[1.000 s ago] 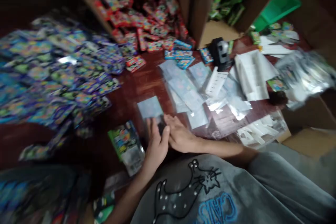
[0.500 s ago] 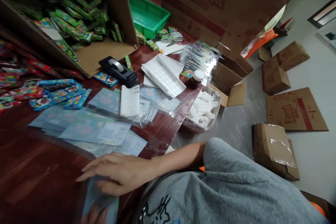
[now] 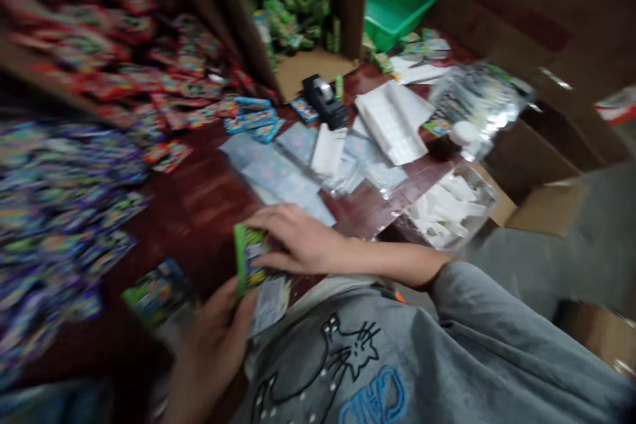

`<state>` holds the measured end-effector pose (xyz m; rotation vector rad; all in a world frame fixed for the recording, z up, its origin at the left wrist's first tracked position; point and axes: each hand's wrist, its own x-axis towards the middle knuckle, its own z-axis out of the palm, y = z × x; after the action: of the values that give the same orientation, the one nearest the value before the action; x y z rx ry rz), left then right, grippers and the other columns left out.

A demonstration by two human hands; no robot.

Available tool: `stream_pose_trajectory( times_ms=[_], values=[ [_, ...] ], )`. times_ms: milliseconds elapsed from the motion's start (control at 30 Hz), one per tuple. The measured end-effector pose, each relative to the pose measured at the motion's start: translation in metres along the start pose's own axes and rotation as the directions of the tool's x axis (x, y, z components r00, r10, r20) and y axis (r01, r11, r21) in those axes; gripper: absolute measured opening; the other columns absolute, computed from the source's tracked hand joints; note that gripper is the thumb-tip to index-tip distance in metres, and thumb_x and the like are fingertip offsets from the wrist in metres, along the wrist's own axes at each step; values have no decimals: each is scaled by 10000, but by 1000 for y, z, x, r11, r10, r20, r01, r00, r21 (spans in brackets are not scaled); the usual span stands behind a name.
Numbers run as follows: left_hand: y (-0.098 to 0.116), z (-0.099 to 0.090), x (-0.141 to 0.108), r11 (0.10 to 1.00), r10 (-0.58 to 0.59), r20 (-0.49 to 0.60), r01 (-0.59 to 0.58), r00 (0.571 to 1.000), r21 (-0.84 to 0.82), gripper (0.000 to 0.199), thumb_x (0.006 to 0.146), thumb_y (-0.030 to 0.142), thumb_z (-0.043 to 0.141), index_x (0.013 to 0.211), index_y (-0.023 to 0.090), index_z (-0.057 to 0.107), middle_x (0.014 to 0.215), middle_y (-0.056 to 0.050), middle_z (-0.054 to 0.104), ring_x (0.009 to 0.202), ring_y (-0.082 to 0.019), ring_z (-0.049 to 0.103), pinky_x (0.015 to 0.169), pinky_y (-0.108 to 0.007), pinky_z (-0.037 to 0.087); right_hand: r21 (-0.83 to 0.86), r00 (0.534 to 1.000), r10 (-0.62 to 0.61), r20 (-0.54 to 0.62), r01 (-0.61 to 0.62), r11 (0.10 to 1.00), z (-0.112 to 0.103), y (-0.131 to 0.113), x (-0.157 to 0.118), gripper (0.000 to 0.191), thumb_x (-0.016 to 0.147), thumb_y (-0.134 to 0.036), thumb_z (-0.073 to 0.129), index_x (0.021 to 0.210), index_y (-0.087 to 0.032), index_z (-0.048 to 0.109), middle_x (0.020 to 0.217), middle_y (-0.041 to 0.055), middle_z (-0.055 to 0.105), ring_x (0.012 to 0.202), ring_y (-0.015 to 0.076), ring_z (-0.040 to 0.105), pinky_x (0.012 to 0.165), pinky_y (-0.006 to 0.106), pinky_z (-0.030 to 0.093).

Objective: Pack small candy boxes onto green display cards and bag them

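Observation:
My right hand (image 3: 295,238) closes its fingers and thumb on a printed plastic pouch (image 3: 252,255) with a bright green edge. From below, my left hand (image 3: 213,338) pinches the same pouch at its lower left side, thumb toward the right. The pouch's pale lower part (image 3: 269,305) hangs close to my shirt. Just beyond my left hand lies another green-edged printed pouch (image 3: 158,291), smeared by motion; whether the hand touches it I cannot tell. Pale bluish pouches (image 3: 283,169) lie flat on the dark red table (image 3: 199,202), above my right hand.
Purple packets (image 3: 59,212) heap at left, red packets (image 3: 169,66) behind. A carton (image 3: 318,69) holds green packets. Beyond stand a black tape dispenser (image 3: 324,101), white papers (image 3: 395,122), a green tray (image 3: 397,6) and a white-capped jar (image 3: 460,136). A bin of white pieces (image 3: 452,205) stands right.
The view has swung left, bringing the red and purple packets into sight. My right hand, earlier flat over a pale pouch, now grips the green-edged pouch with my left hand.

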<state>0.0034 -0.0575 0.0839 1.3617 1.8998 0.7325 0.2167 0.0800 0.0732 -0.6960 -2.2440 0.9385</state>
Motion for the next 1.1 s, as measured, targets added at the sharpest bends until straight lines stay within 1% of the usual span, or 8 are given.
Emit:
stream_pose_trajectory(
  times_ms=[167, 267, 400, 667, 767, 900, 967, 1100],
  values=[
    [-7, 24, 15, 946, -73, 20, 75, 997, -315, 569, 892, 684, 734, 1194, 206, 798, 1092, -100, 847, 947, -272, 794, 903, -382, 626, 167, 978, 207, 25, -209, 964, -20, 4, 14, 373, 907, -347, 884, 1146, -137, 688, 1069, 70, 739, 988, 201, 703, 937, 367, 581],
    [-13, 24, 16, 928, -70, 8, 68, 998, -365, 533, 919, 637, 747, 1223, 202, 803, 1146, -104, 845, 1005, -260, 794, 944, -357, 611, 394, 903, 351, 248, -425, 815, -30, 9, 23, 388, 804, -349, 935, 1014, -183, 655, 809, -39, 675, 718, 126, 637, 684, 280, 533],
    [-19, 15, 20, 888, -115, 26, 114, 993, -445, 570, 872, 613, 817, 1260, 195, 800, 1180, -108, 844, 1016, -264, 796, 924, -345, 623, 555, 829, 358, 430, -555, 619, -39, 12, 39, 391, 729, -385, 954, 877, -207, 639, 765, -40, 719, 678, 117, 670, 650, 264, 544],
    [3, 3, 48, 781, 18, 306, 178, 952, -599, 619, 730, 441, 954, 1282, 219, 786, 1258, -122, 822, 1148, -302, 780, 1033, -433, 618, 269, 718, 193, 669, -476, 838, -53, 4, 74, 271, 874, -475, 864, 906, -206, 864, 797, -13, 801, 681, 133, 682, 684, 271, 568],
    [6, 2, 65, 758, 2, 389, 253, 921, -601, 546, 629, 446, 1007, 1081, 195, 832, 1093, -109, 848, 981, -286, 790, 886, -405, 641, 244, 751, 58, 657, -285, 927, -53, 1, 89, 266, 900, -476, 851, 899, -209, 852, 875, 19, 797, 797, 177, 719, 787, 321, 597],
    [-7, 10, 88, 679, -245, 17, 184, 969, -710, 567, 648, 605, 975, 978, 161, 850, 1009, -98, 853, 841, -230, 762, 778, -339, 602, 53, 964, 137, 230, -153, 987, -36, 6, 100, 467, 1024, -589, 668, 1242, -186, 758, 1270, 121, 736, 1158, 266, 717, 1031, 446, 565],
    [-14, 17, 95, 618, -338, -162, 89, 927, -781, 588, 630, 605, 988, 996, 166, 851, 1039, -87, 856, 854, -211, 755, 802, -327, 598, 57, 955, 278, 107, -285, 957, -16, 10, 97, 577, 1034, -659, 609, 1329, -166, 664, 1278, 139, 721, 1090, 256, 726, 969, 431, 579],
    [-19, 31, 98, 575, -372, -219, 39, 902, -817, 541, 633, 568, 994, 976, 179, 839, 954, -42, 847, 778, -171, 723, 764, -297, 584, 91, 839, 506, 201, -530, 843, 35, 15, 81, 540, 1012, -711, 604, 1104, -179, 631, 844, 30, 695, 720, 178, 623, 698, 323, 505]
  ],
)
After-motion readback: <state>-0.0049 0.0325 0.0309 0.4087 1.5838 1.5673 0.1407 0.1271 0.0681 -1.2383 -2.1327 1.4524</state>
